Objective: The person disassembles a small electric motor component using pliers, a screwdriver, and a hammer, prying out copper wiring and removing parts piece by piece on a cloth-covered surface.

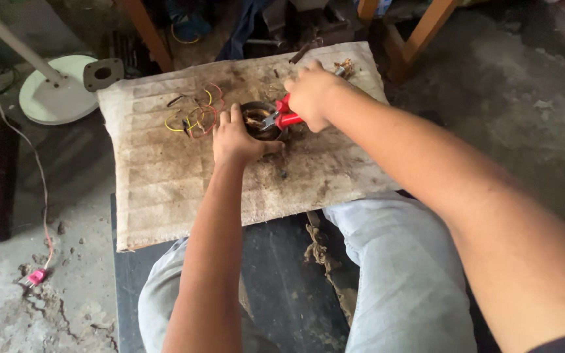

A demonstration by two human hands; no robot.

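My left hand (235, 138) is clamped around the side of a small round motor part (261, 121), a dark ring with a coil inside, pinning it down on the dirty cloth mat (165, 189) just ahead of my knees. My right hand (312, 95) is closed tight on the red-handled pliers (284, 117), and their nose is dipping right into the ring's opening, between my two hands. To the left of my left hand a loose tangle of coloured wires (194, 117), yellow, red and green, lies on the mat, some of it trailing toward the ring. Beyond my right hand sits a small clump of coppery scrap (344, 67). So I judge some material is already out, but the ring looks packed with winding yet, and I reckon most of the stripping is left. Whether the pliers have actually bitten onto anything, I can't make out.
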